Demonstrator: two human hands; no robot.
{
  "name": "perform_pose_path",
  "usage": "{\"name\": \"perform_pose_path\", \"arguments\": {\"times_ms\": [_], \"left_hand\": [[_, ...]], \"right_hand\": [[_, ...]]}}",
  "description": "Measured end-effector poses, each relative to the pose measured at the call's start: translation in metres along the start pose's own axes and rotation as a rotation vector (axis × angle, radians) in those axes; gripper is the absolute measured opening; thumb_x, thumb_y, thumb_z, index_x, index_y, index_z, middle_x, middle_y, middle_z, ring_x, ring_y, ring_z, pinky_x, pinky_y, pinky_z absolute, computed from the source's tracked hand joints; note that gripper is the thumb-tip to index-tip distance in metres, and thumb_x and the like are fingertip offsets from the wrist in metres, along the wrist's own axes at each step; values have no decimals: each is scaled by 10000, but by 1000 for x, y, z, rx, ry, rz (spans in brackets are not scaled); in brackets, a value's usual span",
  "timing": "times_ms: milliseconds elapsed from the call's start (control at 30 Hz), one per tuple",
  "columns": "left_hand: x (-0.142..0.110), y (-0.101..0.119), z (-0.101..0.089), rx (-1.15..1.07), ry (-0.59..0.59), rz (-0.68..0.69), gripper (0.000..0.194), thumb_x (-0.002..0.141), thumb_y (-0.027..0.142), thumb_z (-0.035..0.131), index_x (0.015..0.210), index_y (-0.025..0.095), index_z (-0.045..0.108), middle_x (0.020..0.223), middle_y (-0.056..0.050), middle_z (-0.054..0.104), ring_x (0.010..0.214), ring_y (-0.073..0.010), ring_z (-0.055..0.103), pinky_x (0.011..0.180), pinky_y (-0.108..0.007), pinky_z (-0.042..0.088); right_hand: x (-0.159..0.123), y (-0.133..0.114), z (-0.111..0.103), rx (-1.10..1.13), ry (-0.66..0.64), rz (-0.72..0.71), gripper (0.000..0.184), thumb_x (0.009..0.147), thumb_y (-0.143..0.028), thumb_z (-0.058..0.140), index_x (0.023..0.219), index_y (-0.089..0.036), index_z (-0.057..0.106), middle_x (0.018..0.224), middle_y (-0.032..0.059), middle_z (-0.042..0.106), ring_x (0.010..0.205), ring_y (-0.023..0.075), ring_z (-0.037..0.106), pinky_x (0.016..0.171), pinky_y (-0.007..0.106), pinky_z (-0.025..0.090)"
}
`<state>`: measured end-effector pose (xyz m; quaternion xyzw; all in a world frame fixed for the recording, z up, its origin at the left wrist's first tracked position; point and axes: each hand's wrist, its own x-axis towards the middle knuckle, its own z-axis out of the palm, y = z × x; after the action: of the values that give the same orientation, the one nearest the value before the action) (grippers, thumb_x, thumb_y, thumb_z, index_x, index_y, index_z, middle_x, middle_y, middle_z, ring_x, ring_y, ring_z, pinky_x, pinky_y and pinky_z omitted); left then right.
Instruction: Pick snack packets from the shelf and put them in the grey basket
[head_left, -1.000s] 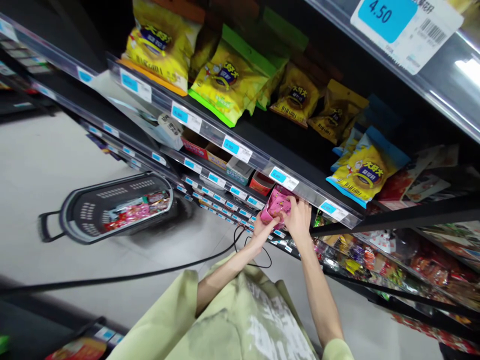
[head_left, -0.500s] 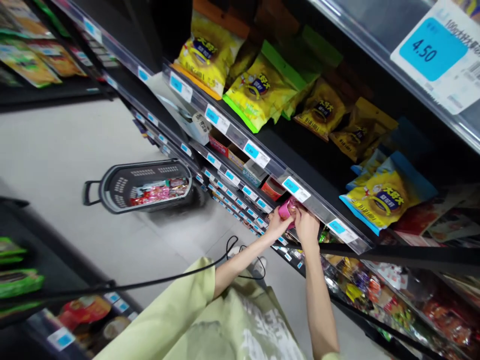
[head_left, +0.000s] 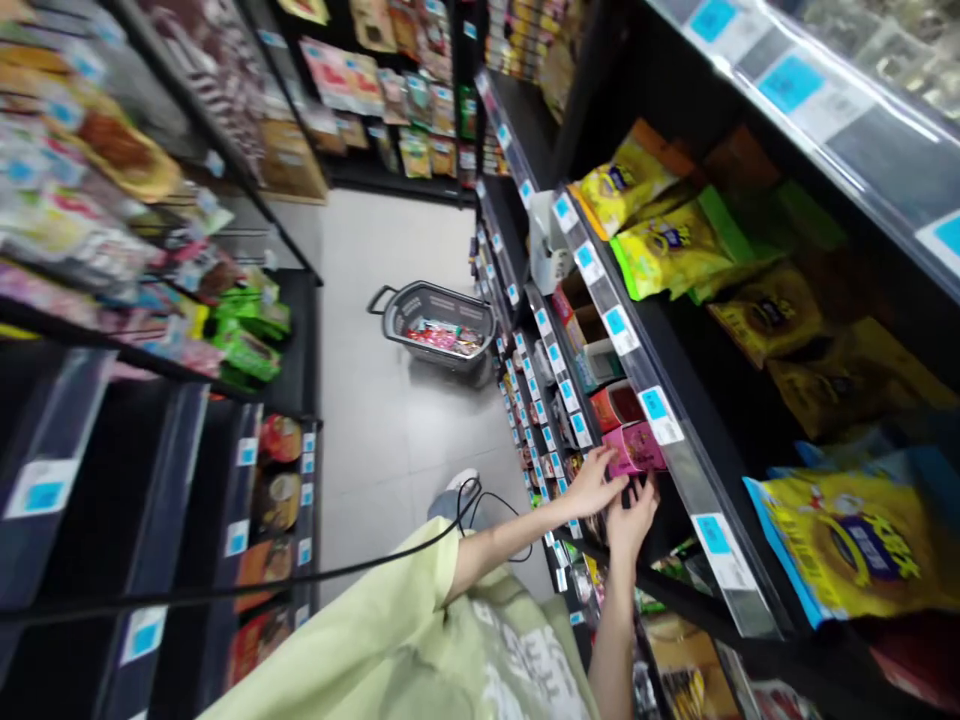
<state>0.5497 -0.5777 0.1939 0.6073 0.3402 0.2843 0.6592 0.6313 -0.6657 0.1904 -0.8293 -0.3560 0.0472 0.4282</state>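
Note:
A small pink box sits on the shelf below the yellow snack bags, beside a red box. My left hand is at its near left edge, fingertips against the front and thumb apart. Just under the box, my right hand has its fingers spread and pointing up at its lower side. Whether those right fingertips touch the box, I cannot tell. The upper shelf's edge hides the back of the box.
A grey shopping basket with colourful packets inside stands on the aisle floor. Yellow snack bags lie on the shelf above my hands. Its price-tag edge juts out close by. A black cable crosses before me.
Both hands were gathered around the pink box at the shelf's front; now it lies further in, and my fingers have loosened and spread. My view has swung, showing more of the left-hand shelves.

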Motion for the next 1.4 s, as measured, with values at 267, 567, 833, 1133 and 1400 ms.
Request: {"name": "perform_pose_path", "arguments": {"times_ms": [267, 567, 833, 1133, 1400], "left_hand": [[-98, -26, -116, -22, -159, -77, 313, 911, 360, 609, 1135, 169, 716, 954, -73, 790, 890, -213, 725, 816, -306, 545], [-101, -25, -292, -62, 103, -188, 306, 901, 358, 555, 1105, 170, 684, 971, -85, 789, 855, -209, 720, 786, -304, 537], [-99, -21, -420, -62, 229, -191, 322, 933, 442, 582, 1132, 204, 666, 1039, -80, 778, 953, -217, 721, 868, -319, 532], [-86, -49, -483, -222, 392, -341, 415, 933, 543, 578, 1146, 190, 635, 1060, -113, 762, 981, -250, 718, 896, -359, 531], [12, -61, -595, -169, 471, -469, 469, 934, 579, 553, 1176, 184, 623, 1105, -111, 756, 1020, -246, 712, 939, -359, 521]], "right_hand": [[-10, -42, 24, -51, 261, -172, 599, 882, -513, 692, 1331, -124, 615, 1245, 233, 592, 1181, 371, 594, 984, 548, 543], [-46, -137, 174, 176, -253, -176, 336, 938, -430, 613, 1170, -186, 617, 1070, 108, 664, 883, 221, 671, 790, 378, 581], [-63, -202, 292, 129, -648, -323, 332, 942, -302, 567, 1265, -229, 586, 1202, 103, 662, 995, 228, 677, 844, 373, 579], [3, -234, 420, 61, -812, -430, 442, 902, -270, 581, 1339, -226, 533, 1238, 113, 621, 1091, 261, 636, 988, 446, 542], [65, -244, 565, 34, -856, -349, 615, 838, -332, 668, 1415, -215, 489, 1393, 141, 567, 1328, 308, 536, 1152, 520, 433]]}}
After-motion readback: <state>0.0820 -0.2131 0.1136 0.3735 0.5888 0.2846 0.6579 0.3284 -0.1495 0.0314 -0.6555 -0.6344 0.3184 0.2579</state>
